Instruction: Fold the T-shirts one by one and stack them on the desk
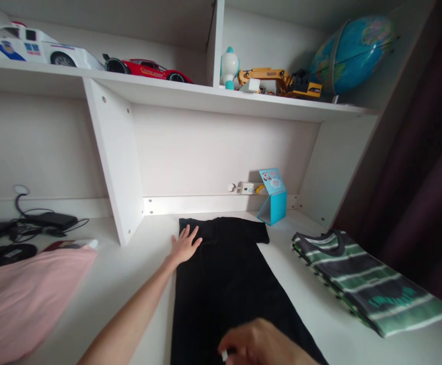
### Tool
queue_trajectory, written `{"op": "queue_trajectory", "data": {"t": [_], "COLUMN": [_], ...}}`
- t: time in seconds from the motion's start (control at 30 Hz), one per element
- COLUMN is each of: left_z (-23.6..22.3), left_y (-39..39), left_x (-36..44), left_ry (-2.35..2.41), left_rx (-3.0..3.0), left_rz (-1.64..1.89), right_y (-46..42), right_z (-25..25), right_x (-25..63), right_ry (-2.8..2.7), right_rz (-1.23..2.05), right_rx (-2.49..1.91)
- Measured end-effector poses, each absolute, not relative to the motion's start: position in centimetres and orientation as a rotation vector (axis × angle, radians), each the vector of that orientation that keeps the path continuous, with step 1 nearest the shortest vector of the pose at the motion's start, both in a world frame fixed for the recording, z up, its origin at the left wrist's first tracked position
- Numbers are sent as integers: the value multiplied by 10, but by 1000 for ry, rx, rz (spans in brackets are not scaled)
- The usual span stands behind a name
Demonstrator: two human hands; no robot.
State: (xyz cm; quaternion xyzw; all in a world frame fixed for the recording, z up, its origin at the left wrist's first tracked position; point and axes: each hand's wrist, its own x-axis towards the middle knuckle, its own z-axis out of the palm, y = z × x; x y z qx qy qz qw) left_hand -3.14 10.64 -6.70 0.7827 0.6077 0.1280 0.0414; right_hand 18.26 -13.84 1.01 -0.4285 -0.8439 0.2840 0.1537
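A black T-shirt (228,284) lies folded lengthwise on the white desk (137,268), its collar end toward the back wall. My left hand (184,246) rests flat on the shirt's upper left corner, fingers spread and stretched out. My right hand (259,347) is at the bottom edge of the view over the shirt's lower part. Its fingers are curled, and something small and white shows at the fingertips; I cannot make out what it is.
A folded green-and-grey striped shirt (369,284) lies at the right. Pink cloth (26,299) lies at the left, with cables and a black adapter (49,220) behind it. A blue card stand (273,197) stands by the back wall. Toy cars, a toy excavator and a globe (352,53) sit on the shelf above.
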Motion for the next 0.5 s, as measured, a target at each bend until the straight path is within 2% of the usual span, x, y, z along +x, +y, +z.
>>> {"op": "queue_trajectory", "data": {"t": [0.13, 0.3, 0.5], "left_z": [-66, -69, -69], "left_y": [109, 113, 114], "left_x": [-28, -28, -27], "left_ry": [1938, 1992, 2001], "left_rx": [2354, 2306, 2304], "left_rz": [387, 329, 384], "right_y": [-33, 90, 151], "right_z": [14, -10, -36], "right_x": [183, 168, 140], "right_ry": [-2216, -1909, -1624], "right_rz": [596, 451, 425], "right_rx": [-1605, -1896, -2082]}}
